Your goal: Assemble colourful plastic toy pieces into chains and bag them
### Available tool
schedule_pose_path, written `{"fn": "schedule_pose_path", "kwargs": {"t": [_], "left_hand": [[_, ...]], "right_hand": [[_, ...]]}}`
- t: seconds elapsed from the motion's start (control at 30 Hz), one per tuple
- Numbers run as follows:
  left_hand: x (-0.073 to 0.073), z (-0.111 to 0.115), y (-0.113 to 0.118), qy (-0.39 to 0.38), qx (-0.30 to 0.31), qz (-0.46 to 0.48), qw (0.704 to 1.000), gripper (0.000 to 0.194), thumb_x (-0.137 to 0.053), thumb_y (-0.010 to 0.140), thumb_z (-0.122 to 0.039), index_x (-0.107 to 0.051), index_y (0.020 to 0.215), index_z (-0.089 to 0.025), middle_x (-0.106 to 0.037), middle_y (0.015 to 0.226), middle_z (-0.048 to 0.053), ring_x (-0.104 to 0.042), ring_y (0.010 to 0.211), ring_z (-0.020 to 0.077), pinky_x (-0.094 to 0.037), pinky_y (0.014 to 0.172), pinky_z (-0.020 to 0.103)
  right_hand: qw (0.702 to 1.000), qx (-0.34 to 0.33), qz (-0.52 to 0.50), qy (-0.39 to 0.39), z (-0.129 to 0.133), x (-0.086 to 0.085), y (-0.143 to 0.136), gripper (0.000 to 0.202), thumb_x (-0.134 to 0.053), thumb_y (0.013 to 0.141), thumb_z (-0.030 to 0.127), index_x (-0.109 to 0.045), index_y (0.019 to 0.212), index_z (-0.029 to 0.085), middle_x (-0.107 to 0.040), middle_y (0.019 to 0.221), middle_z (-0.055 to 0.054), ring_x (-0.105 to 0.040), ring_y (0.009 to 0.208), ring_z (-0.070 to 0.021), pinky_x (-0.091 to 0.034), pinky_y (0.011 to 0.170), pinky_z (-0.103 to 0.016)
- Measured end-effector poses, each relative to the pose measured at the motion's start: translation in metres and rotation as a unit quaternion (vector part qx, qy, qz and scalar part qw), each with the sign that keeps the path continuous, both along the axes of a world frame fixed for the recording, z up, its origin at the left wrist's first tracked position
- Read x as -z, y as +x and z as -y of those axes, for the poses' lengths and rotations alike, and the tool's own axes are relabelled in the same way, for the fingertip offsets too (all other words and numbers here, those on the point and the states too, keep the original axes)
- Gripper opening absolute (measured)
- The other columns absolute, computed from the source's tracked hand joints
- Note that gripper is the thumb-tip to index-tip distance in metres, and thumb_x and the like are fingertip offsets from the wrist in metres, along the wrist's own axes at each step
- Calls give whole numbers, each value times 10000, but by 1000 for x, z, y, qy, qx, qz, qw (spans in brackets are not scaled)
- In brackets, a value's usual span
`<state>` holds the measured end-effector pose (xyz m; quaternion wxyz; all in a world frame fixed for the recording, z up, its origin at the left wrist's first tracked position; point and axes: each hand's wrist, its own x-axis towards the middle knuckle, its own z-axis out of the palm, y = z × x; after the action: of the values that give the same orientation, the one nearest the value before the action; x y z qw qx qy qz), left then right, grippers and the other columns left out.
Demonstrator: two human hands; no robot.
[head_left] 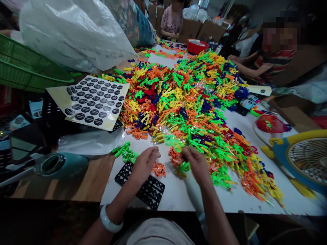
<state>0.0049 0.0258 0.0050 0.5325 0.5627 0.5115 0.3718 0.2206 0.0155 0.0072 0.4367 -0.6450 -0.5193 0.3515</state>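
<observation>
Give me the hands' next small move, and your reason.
Probably bring the left hand across to the blurred green toy: the toy appears to be at the fingertips of the right hand, while nothing can be clearly seen held in the left, whose fingers point toward it.

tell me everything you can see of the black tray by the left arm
The black tray is rectangular and plastic-looking, with rows of small, roughly triangular openings. It lies flat and slantwise on the white tabletop, near the front edge. The person's left forearm crosses above it, hiding part; whether they touch is unclear. Green pieces lie by its far left end, an orange piece beside its far edge.
</observation>
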Motion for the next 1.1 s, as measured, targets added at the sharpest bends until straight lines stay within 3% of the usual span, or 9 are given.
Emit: {"fn": "schedule_pose_path", "kwargs": {"t": [0.13, 0.23, 0.3, 0.43, 0.6, 0.7, 0.8, 0.93, 1.1], "left_hand": [[-5, 13, 0, 186, 211, -307, 909, 437, -730, 741, -297, -591, 1143, -196, -579, 1261, 116, -469, 1229, 315, -376, 1012, 492], [0, 12, 8, 227, 238, -426, 843, 272, -667, 798, -266, -607, 1043, -164, -616, 1117, 112, -530, 1090, 294, -429, 919, 465], [5, 6, 12, 253, 213, -444, 832, 155, -557, 869, -229, -612, 991, -151, -631, 1032, 109, -552, 1022, 278, -441, 895, 458], [12, -12, 1, 269, 108, -392, 873, 204, -428, 918, -179, -619, 981, -143, -653, 993, 118, -574, 1010, 258, -409, 973, 474], [20, -26, -26, 222, -54, -307, 924, 290, -353, 955, -282, -573, 1103, -165, -664, 1056, 103, -609, 995, 216, -489, 883, 376], [23, -28, -24, 177, -147, -251, 940, 328, -341, 957, -333, -556, 1139, -165, -660, 1085, 101, -619, 996, 209, -495, 867, 359], [23, -28, -17, 114, -210, -142, 961, 335, -478, 896, -374, -569, 1157, -185, -648, 1130, 83, -599, 1050, 212, -459, 924, 353], [18, -26, -17, 36, -203, -5, 979, 337, -607, 799, -405, -624, 1059, -191, -672, 1010, 45, -602, 952, 194, -454, 886, 328], [7, -21, -23, -19, -221, 100, 970, 330, -680, 731, -405, -645, 976, -187, -679, 937, 19, -600, 842, 153, -473, 793, 274]], "right_hand": [[920, 183, 303, 170, -14, -12, 33, 319, -575, 850, 412, -680, 1038, 176, -646, 1067, -141, -544, 1055, -306, -388, 940, -504], [934, 59, 303, 178, -35, -3, 0, 285, -490, 898, 262, -668, 1102, 174, -631, 1053, -132, -553, 1018, -261, -434, 924, -436], [951, -55, 264, 153, -52, 11, -34, 352, -445, 888, 159, -632, 1186, 162, -601, 1084, -136, -566, 987, -228, -476, 877, -366], [931, -188, 286, 127, -69, 30, -69, 372, -540, 826, 141, -638, 1180, 198, -548, 1200, -130, -509, 1099, -262, -441, 952, -406], [925, -267, 231, 138, -55, 29, -44, 316, -579, 856, 216, -619, 1169, 222, -505, 1354, -113, -450, 1223, -260, -388, 1028, -433], [939, -243, 202, 131, -48, 30, -36, 160, -557, 872, 219, -667, 988, 224, -569, 1276, -90, -492, 1180, -248, -403, 1008, -438], [959, -180, 167, 144, -49, 37, -40, 260, -465, 884, 155, -642, 1062, 221, -550, 1232, -94, -520, 1132, -219, -432, 986, -405], [977, -91, 136, 136, -50, 36, -45, 448, -489, 858, 169, -510, 1299, 248, -446, 1333, -105, -505, 1157, -216, -427, 1007, -401], [980, -108, 109, 131, -28, 7, -45, 216, -512, 900, 287, -628, 1069, 219, -621, 1076, -86, -596, 986, -209, -482, 893, -360]]}}
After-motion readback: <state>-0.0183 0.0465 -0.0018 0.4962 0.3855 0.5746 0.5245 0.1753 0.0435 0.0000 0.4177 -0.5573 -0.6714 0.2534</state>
